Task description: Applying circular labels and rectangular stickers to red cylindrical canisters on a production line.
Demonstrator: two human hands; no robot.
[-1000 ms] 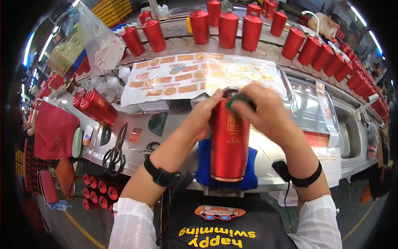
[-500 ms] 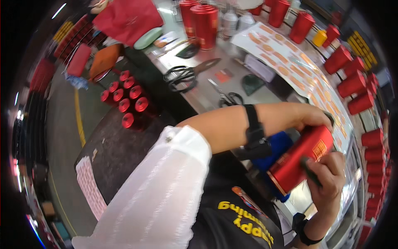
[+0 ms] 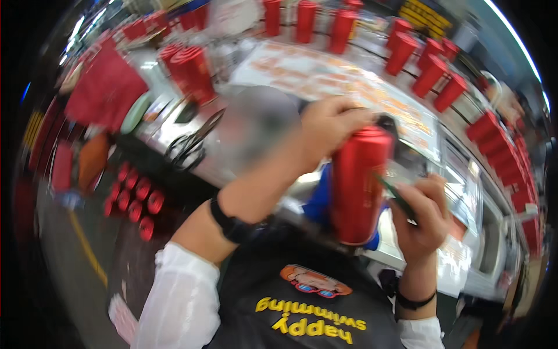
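Observation:
A shiny red cylindrical canister (image 3: 359, 189) stands nearly upright in front of my chest, somewhat blurred. My left hand (image 3: 332, 123) grips it at the top, fingers wrapped over the upper rim; a dark piece shows beside those fingertips. In my right hand (image 3: 423, 214) is a thin dark green flat scraper (image 3: 402, 200), pinched between thumb and fingers. Its tip reaches the canister's side, by a faint gold mark. Behind the canister is a blue support (image 3: 317, 200); whether the canister rests on it I cannot tell.
Beyond my hands lies a white sheet of orange-gold decals (image 3: 325, 72). Black-handled scissors (image 3: 187, 152) lie at the left. Two red canisters (image 3: 192, 72) stand farther back, several more (image 3: 427, 75) along the far right. Small red cylinders (image 3: 135, 198) cluster on a dark stool at left.
The canister has gone from tilted to nearly upright and shifted left in view. My left hand now holds its top, while the right hand's scraper stays against its side. My head view has turned.

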